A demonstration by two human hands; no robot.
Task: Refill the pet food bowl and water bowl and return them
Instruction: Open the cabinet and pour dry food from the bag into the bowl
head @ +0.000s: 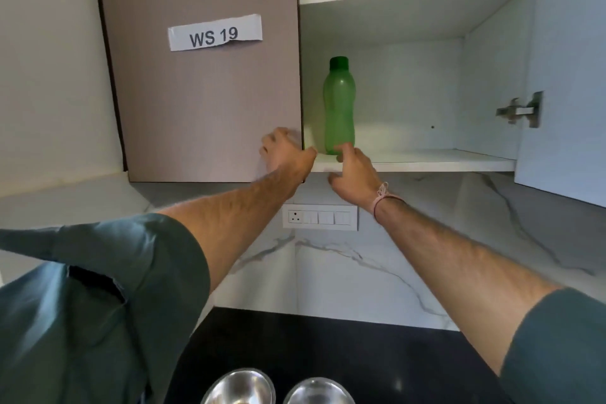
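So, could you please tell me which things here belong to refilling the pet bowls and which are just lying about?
For the job: green bottle on the lower shelf, right hand reaching at its base, left hand at the closed door corner, left steel bowl and right steel bowl on the black counter.
Just there: WS 19 label, switch panel, door hinge.
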